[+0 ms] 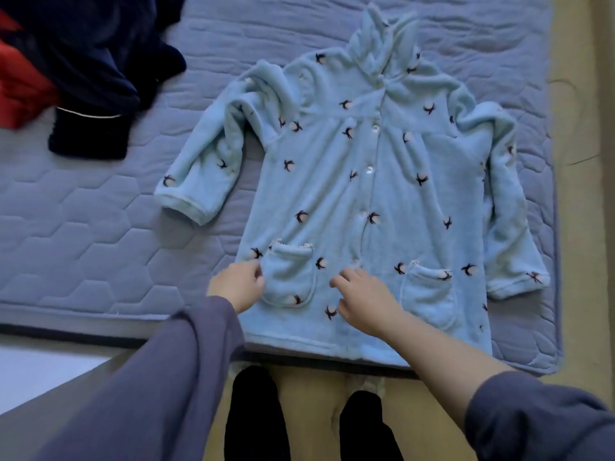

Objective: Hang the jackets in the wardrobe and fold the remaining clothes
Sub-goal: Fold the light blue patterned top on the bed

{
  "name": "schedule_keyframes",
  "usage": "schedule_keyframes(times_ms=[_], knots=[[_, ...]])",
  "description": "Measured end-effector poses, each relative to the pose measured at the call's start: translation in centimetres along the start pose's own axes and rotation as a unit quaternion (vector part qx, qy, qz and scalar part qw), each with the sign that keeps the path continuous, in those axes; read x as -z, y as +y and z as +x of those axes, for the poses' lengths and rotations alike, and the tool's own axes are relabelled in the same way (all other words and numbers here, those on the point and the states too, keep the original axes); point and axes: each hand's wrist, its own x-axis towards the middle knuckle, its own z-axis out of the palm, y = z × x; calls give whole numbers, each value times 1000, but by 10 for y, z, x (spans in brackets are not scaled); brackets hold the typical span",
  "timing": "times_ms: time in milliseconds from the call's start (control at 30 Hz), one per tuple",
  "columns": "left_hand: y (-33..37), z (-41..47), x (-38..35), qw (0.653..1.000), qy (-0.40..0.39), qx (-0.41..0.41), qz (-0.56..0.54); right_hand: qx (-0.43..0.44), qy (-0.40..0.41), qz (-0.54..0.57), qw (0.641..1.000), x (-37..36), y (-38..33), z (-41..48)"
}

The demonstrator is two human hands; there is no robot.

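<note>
One quilted bed (83, 227) fills most of the view. A light-blue fleece housecoat (382, 194) with a bird print lies spread on it, front up and buttoned, its hem at the near edge of the mattress. A navy garment (96, 61) is heaped at the far left corner, well apart from it, with a red garment (20, 84) partly under it.

The housecoat looks thick, soft and limp. I judge it light but bulky: it should crease lazily, spring back a little, and cling to the quilting instead of sliding. Both sleeves (199, 161) lie out to the sides, so they would come in first, each taken at the cuff. The body is best lifted at the side seams or shoulders, not by the pockets (288, 277) or the row of buttons (369, 170).

The left hand (236, 284) sits at the coat's left edge beside a pocket, fingers curled. I cannot tell whether it pinches cloth. The right hand (362, 301) rests on the fleece between the pockets, fingers loosely bent, gripping nothing visible.
</note>
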Motion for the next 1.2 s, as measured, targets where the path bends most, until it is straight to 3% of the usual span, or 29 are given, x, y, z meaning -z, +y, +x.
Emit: schedule_keyframes(times_ms=[67,133,167,233,267,300,367,400,533,667,767,833,967,1100,1200], knots=[[-34,35,35,988,83,92,-93,-11,21,6,1000,16,-17,43],[-69,69,60,934,184,204,-231,-34,37,30,998,27,-36,87],[-87,85,69,886,214,263,-315,-43,45,41,997,31,-47,110],[-118,115,80,767,200,336,-509,-62,70,52,994,37,-67,152],[-127,127,83,716,167,329,-592,-73,81,57,992,39,-77,171],[-133,137,85,690,121,297,-649,-84,87,66,991,40,-87,189],[-137,148,86,701,67,216,-676,-104,77,95,987,39,-103,219],[-139,153,89,714,82,198,-666,-115,67,108,985,39,-110,231],[-188,163,160,718,248,121,-639,-167,60,114,977,53,-121,254],[-267,155,288,752,376,62,-538,-206,137,140,959,91,-128,272],[-290,157,354,800,364,-8,-477,-204,169,109,958,119,-138,294],[-289,170,370,819,345,-24,-458,-189,138,103,967,128,-144,310],[-292,200,345,831,289,116,-462,-143,12,144,979,118,-147,328],[-294,215,294,829,157,180,-506,-166,151,82,971,104,-139,335],[-298,224,274,842,167,200,-473,-171,75,47,981,94,-130,338]])
